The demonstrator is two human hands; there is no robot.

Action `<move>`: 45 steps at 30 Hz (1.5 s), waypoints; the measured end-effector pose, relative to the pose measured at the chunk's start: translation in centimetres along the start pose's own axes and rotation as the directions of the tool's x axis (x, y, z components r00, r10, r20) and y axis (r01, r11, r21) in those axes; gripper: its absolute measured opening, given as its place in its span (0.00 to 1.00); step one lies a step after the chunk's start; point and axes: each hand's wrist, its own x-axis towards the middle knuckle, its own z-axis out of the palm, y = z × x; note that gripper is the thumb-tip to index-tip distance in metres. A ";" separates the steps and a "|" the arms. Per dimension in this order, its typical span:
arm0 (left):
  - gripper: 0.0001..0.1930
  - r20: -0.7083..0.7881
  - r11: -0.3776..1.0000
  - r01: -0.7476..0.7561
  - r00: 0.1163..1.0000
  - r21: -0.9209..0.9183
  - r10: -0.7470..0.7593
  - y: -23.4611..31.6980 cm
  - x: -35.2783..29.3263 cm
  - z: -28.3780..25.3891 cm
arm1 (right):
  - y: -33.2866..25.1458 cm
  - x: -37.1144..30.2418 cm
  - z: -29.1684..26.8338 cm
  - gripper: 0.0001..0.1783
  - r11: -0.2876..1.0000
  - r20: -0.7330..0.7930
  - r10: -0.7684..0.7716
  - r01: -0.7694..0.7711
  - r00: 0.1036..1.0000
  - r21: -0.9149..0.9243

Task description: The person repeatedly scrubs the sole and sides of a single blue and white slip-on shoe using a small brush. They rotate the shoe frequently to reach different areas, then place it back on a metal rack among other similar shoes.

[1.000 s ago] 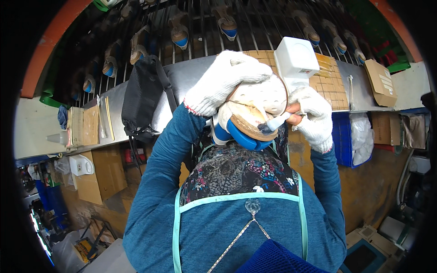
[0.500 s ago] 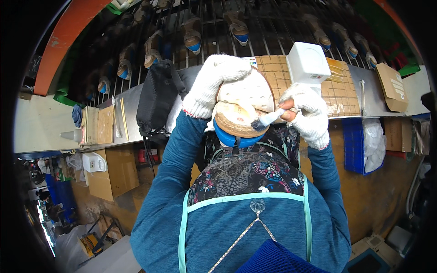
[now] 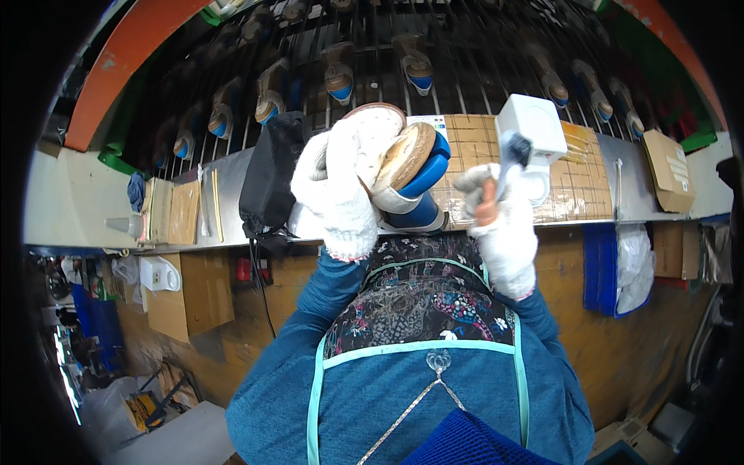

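Note:
My left hand (image 3: 333,186), in a white knit glove, is closed round an upturned shoe (image 3: 418,159) with a blue upper and a tan sole edge. The shoe is tilted, its blue side towards my right. Part of its pale underside is hidden behind my glove. My right hand (image 3: 500,229), gloved with bare fingertips showing, grips a brush (image 3: 511,159) with dark bristles pointing up and away from me. Those bristles are in front of a white plastic container (image 3: 535,120), apart from the shoe; whether they touch the container, I cannot tell.
Taped cardboard (image 3: 473,170) covers the bench under the container. A black bag (image 3: 271,170) lies left of my left hand. Beyond the bench, several shoes stand on a rack of metal bars (image 3: 457,77). A blue crate (image 3: 601,267) is below the bench at right.
The brush has left the shoe's underside and risen away to the container. My left hand has turned the shoe, so its blue side now faces right.

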 end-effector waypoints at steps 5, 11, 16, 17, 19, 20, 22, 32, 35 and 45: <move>0.07 0.044 0.992 -0.076 0.996 0.099 0.072 1.7 0.0 -0.3 | -1.1 3.1 3.8 0.46 0.893 0.078 -0.289 0.298 0.954 -0.338; 0.21 0.236 0.993 0.081 0.967 0.083 -0.099 3.7 0.5 -1.8 | 0.6 8.8 4.4 0.28 0.869 0.170 -0.153 0.051 0.974 0.492; 0.12 0.215 0.842 -0.268 0.959 0.468 0.185 2.7 1.3 -5.4 | 1.9 11.7 1.3 0.20 0.861 0.211 -0.173 0.044 0.962 0.507; 0.10 0.139 0.966 -0.124 0.986 0.225 0.094 2.1 1.7 -5.7 | 2.0 11.2 0.9 0.21 0.864 0.225 -0.179 0.043 0.958 0.502; 0.09 0.051 0.996 -0.030 0.998 0.087 0.026 1.2 1.5 -6.2 | 2.3 10.0 1.2 0.23 0.904 0.239 -0.126 0.013 0.963 0.427; 0.09 0.014 0.996 -0.057 0.998 0.070 0.056 0.7 1.7 -6.3 | 2.5 9.4 1.7 0.23 0.904 0.247 -0.087 -0.028 0.965 0.426; 0.10 -0.024 0.999 -0.036 0.999 -0.032 0.035 0.0 2.0 -6.0 | 2.7 8.0 2.9 0.25 0.875 0.301 -0.014 -0.134 0.953 0.465; 0.25 0.087 0.990 0.058 0.995 -0.127 -0.047 -0.4 0.8 -3.4 | 4.1 7.9 5.3 0.30 0.819 0.184 0.076 -0.167 0.980 0.549; 0.23 0.157 0.977 0.210 0.965 0.027 -0.212 0.1 0.6 -4.5 | 4.3 8.5 5.2 0.30 0.823 0.186 0.104 -0.190 0.977 0.536; 0.19 0.278 0.839 -0.376 0.919 0.393 0.281 -5.1 0.6 -6.5 | 5.0 8.2 4.1 0.28 0.850 0.186 0.182 -0.250 0.965 0.463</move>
